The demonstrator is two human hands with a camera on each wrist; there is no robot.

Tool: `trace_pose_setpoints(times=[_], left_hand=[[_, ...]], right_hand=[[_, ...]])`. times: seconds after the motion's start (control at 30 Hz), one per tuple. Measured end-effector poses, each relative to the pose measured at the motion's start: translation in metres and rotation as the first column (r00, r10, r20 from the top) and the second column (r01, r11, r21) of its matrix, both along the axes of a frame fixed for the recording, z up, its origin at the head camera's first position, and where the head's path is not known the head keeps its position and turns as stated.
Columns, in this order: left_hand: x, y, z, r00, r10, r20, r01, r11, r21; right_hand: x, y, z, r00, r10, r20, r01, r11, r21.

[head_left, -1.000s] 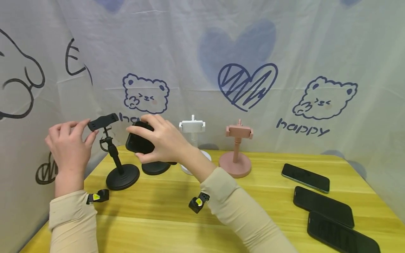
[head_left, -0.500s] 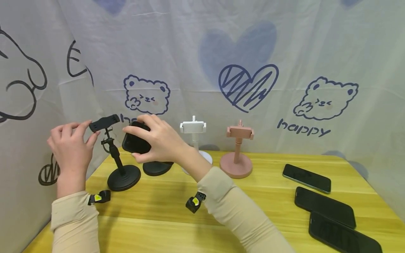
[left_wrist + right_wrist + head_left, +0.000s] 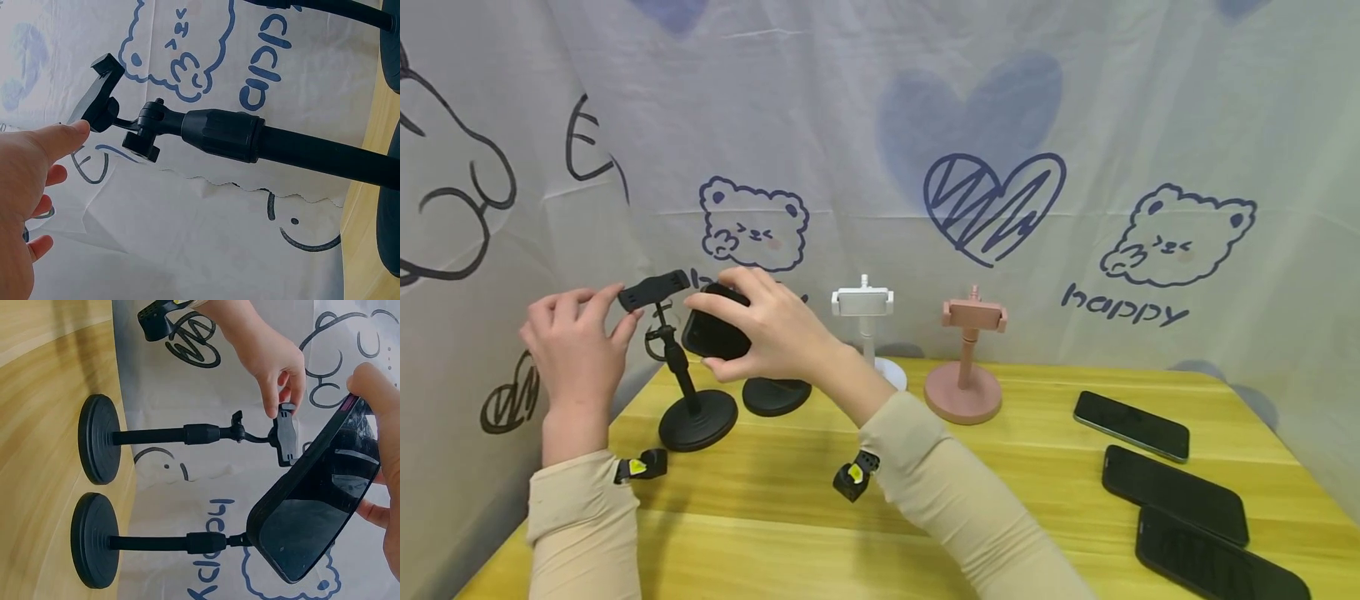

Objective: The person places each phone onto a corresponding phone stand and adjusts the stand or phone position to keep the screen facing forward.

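Observation:
At the left of the head view, my left hand (image 3: 580,346) pinches one end of the holder clamp (image 3: 653,290) atop a black phone stand (image 3: 679,367). The thumb lies against that clamp in the left wrist view, where its jaw end (image 3: 107,65) sticks up beyond the thumb. Just right of the clamp, my right hand (image 3: 778,329) grips a black smartphone (image 3: 715,329) by its edges, held in the air and tilted. In the right wrist view its dark glossy screen (image 3: 312,506) shows, apart from the clamp. A second black stand (image 3: 156,542) has its top hidden behind the phone.
A white phone stand (image 3: 863,302) and a pink phone stand (image 3: 964,387) stand to the right with vacant holders. Several more phones lie at the table's right, among them a phone (image 3: 1131,425) at the back. A printed curtain (image 3: 865,125) hangs behind the wooden table (image 3: 775,492).
My right hand has carried the smartphone a little left, narrowing the gap to the clamp. My left hand keeps its pinch on the clamp. The head view has shifted slightly.

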State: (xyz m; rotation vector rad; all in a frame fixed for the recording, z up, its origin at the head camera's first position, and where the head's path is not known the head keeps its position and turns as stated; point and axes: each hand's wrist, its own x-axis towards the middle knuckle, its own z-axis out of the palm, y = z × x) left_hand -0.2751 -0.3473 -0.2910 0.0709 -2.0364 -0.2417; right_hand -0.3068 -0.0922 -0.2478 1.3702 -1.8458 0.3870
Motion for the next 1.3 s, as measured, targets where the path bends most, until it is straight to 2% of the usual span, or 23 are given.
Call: trace_pose_setpoints(times=[0.23, 0.57, 0.87, 1.3], left_hand=[[-0.003, 0.003, 0.001, 1.0, -0.008, -0.007, 0.008, 1.0, 0.0], [-0.006, 0.004, 0.0, 0.999, -0.022, -0.048, 0.021, 1.0, -0.009], [-0.001, 0.002, 0.0, 1.0, -0.006, -0.009, 0.006, 1.0, 0.016], [-0.003, -0.001, -0.001, 1.0, -0.016, -0.005, 0.016, 1.0, 0.025]], right_hand=[[0.0, -0.002, 0.003, 1.0, -0.016, 0.022, 0.016, 1.0, -0.007], [-0.001, -0.01, 0.005, 0.998, -0.038, 0.056, 0.038, 0.999, -0.005], [-0.004, -0.024, 0.007, 0.998, 0.0, 0.058, 0.002, 1.0, -0.03], [-0.007, -0.036, 0.012, 0.994, 0.006, 0.106, -0.004, 1.0, -0.023]])
